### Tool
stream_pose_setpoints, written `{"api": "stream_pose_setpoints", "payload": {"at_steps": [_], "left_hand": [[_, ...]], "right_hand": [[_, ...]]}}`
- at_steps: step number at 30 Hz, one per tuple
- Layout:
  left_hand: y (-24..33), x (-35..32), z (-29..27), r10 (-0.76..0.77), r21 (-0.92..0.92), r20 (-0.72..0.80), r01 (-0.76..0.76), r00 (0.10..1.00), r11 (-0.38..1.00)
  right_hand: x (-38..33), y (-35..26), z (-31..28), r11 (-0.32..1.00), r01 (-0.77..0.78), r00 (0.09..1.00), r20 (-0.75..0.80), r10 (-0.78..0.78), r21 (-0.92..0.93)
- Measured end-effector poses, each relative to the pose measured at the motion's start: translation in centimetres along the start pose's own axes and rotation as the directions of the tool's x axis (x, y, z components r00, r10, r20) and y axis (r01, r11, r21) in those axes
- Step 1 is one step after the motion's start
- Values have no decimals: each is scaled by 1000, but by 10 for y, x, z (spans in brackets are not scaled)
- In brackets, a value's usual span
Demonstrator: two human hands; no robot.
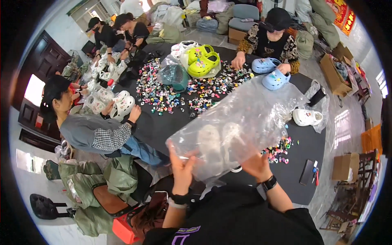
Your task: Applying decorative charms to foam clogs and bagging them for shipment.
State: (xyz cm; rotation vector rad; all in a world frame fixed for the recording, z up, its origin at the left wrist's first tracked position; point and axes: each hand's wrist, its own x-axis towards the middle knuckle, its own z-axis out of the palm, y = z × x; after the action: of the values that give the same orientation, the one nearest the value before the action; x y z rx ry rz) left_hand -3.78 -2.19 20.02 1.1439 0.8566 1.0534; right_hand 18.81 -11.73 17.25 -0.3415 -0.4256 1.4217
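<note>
A large clear plastic bag stretches in the air over the dark table, held up between my two hands. My left hand grips its near left corner with thumb and fingers. At the near right, my right hand holds the bag's edge, its fingers partly behind the plastic. Through the film shows a pair of white clogs; whether they lie inside the bag or under it, I cannot tell. Small colourful shoe charms lie beside my right hand.
Across the dark table, a person handles blue clogs. Lime green clogs stand among heaps of charms, near a teal tub. At the left a person holds white clogs. A phone lies at the right, near a white clog.
</note>
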Motion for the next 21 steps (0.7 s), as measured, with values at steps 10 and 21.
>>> {"api": "stream_pose_setpoints", "payload": {"at_steps": [10,21], "left_hand": [[-16,-5,-20,-50,-1,148,51,988,999],[15,26,-30,-98,49,660,88,745,995]], "right_hand": [[27,-19,-9,988,-86,892,-452,21,-124],[0,-87,45,415,-163,953,-33,303,-895]]}}
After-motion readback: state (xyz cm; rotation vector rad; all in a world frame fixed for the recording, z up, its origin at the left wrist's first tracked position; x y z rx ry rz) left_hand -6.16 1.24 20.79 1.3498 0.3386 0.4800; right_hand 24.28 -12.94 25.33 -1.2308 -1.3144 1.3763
